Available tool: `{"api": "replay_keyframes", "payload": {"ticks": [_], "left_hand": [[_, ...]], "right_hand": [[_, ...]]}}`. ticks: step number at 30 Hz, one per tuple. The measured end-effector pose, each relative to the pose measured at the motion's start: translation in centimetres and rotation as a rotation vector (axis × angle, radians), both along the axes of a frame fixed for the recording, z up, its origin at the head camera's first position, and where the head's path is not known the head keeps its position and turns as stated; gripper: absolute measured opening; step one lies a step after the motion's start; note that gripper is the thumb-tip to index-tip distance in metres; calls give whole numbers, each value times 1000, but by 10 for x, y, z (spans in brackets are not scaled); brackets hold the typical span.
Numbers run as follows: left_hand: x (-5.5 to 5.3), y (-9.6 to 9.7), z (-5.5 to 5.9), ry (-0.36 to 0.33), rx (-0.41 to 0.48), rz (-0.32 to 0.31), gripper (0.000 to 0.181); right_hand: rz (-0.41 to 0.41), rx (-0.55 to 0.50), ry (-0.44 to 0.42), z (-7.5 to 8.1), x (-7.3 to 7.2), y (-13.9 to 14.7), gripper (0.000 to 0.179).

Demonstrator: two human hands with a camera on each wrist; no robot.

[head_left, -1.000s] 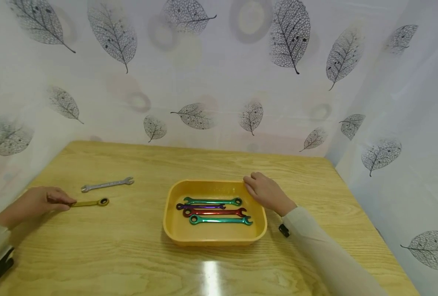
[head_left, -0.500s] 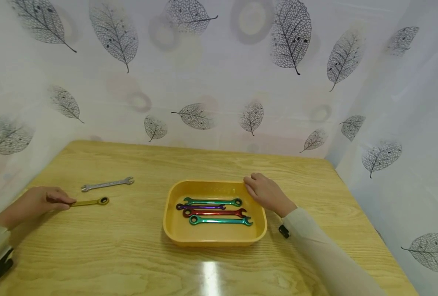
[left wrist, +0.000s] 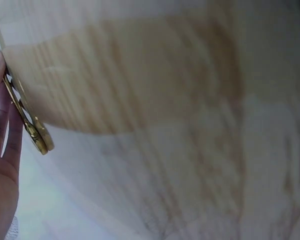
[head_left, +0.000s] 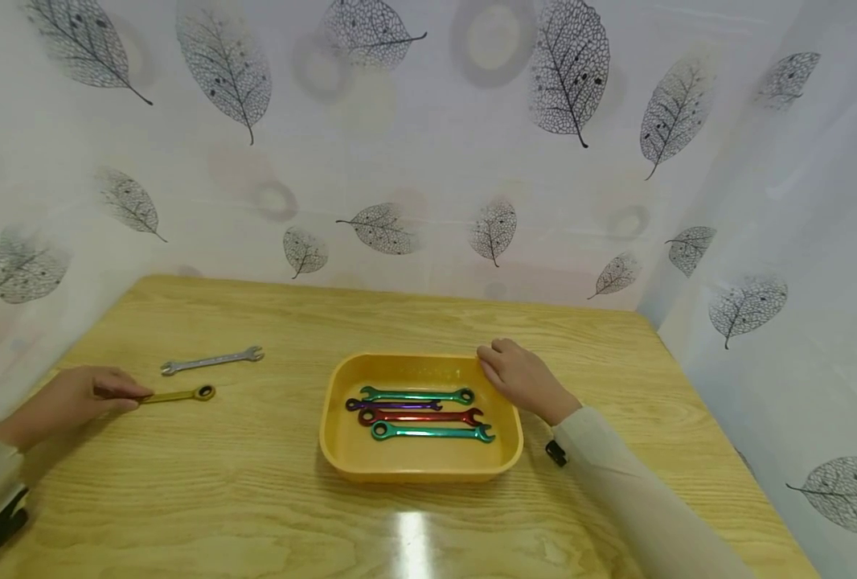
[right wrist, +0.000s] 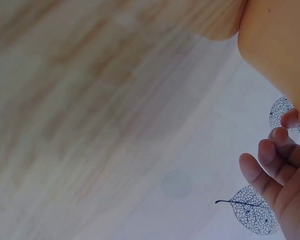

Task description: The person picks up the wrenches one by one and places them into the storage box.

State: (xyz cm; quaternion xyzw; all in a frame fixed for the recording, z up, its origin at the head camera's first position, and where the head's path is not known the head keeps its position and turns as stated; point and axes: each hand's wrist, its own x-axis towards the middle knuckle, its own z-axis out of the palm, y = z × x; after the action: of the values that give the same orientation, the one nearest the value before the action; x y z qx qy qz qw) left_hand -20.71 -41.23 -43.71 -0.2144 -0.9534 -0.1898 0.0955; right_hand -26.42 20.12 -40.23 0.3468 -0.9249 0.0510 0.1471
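Note:
My left hand (head_left: 81, 400) pinches the end of a gold ratcheting wrench (head_left: 175, 396) low over the table's left side; its ring end points right. In the left wrist view the gold wrench (left wrist: 25, 115) shows between thumb and fingers, close to the glossy tabletop. A silver open-end wrench (head_left: 211, 361) lies just behind it. My right hand (head_left: 526, 378) grips the far right corner of a yellow plastic tray (head_left: 421, 474). Inside the tray lie a green wrench (head_left: 414, 395), a purple one (head_left: 399, 404), a red one (head_left: 421, 416) and a teal one (head_left: 436, 432), side by side.
The wood-grain table (head_left: 255, 498) backs onto a pale leaf-print curtain (head_left: 414, 161), which also hangs along the left and right sides. Bare tabletop stretches between the silver wrench and the tray.

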Motion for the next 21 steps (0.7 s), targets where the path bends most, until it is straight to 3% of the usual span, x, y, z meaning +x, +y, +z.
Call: {"api": "replay_keyframes", "payload": {"ticks": [11, 17, 21], "left_hand": [[2, 3, 1, 19, 36, -41, 18], [2, 4, 2, 72, -29, -68, 19], [2, 8, 5, 61, -62, -40, 17]], "right_hand": [[10, 2, 1, -2, 0, -1, 11], [6, 10, -13, -1, 0, -3, 11], [16, -6, 9, 0, 0, -1, 11]]}}
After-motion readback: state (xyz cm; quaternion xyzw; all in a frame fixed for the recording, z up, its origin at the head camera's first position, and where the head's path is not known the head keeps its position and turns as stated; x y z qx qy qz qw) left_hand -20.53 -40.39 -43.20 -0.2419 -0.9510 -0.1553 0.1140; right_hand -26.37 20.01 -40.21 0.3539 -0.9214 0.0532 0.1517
